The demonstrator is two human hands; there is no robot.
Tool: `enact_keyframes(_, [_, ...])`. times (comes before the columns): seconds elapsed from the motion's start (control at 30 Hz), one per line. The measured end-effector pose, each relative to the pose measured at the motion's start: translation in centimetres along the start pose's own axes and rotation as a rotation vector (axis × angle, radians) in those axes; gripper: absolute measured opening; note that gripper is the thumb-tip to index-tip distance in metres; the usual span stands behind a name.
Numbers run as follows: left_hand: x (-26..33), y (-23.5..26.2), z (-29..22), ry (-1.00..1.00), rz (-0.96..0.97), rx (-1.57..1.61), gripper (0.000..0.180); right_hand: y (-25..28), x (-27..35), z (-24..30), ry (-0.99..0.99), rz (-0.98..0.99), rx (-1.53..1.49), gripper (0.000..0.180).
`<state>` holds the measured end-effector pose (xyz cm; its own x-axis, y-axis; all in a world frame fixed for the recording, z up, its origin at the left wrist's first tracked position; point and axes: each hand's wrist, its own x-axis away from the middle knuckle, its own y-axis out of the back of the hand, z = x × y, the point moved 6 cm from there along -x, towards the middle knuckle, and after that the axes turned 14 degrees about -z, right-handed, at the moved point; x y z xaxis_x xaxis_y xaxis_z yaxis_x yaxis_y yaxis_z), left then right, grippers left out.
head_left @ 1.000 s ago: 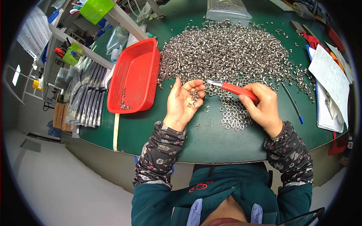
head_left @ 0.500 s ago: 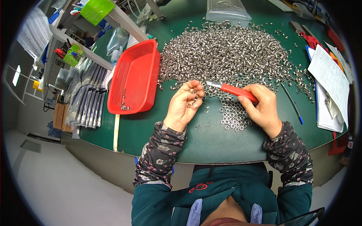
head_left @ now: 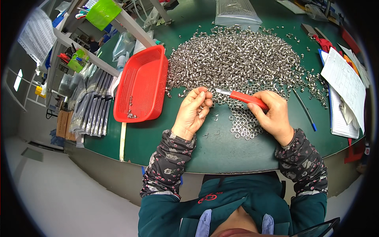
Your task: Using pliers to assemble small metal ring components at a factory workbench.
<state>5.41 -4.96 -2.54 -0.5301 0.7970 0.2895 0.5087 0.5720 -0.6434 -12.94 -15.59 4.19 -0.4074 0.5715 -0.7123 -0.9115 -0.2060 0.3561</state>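
Observation:
A large heap of small silver metal rings (head_left: pixel 241 59) covers the green table (head_left: pixel 221 150). My left hand (head_left: pixel 193 112) is half closed, thumb and fingers pinching one or a few small rings at its fingertips beside the heap's near edge. My right hand (head_left: pixel 272 112) grips a red-handled utility knife (head_left: pixel 242 96), its blade tip pointing left toward my left fingertips. A flat cluster of rings (head_left: pixel 244 122) lies between my hands, close to my right one.
A red plastic basket (head_left: pixel 142 85) with a few small metal parts stands left of my left hand. A blue pen (head_left: pixel 304 110), papers (head_left: pixel 345 91) and red tools lie at the right. A clear bag of parts (head_left: pixel 237 12) sits at the back. Shelving stands at far left.
My left hand has closed from an open palm holding rings to a pinch at the fingertips. The knife blade has moved closer to those fingertips.

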Motion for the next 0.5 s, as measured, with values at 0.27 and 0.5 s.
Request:
enact_keyframes(0.27, [0.47,-0.25,-0.25,-0.041,-0.065,-0.116,0.021,-0.04,0.07,-0.10,0.009,0.003,0.006,0.017])
enact_keyframes(0.5, [0.49,-0.22,-0.35,-0.087,-0.037,-0.116,0.032,-0.11,0.08,0.00,-0.001,0.017,0.007,0.017])
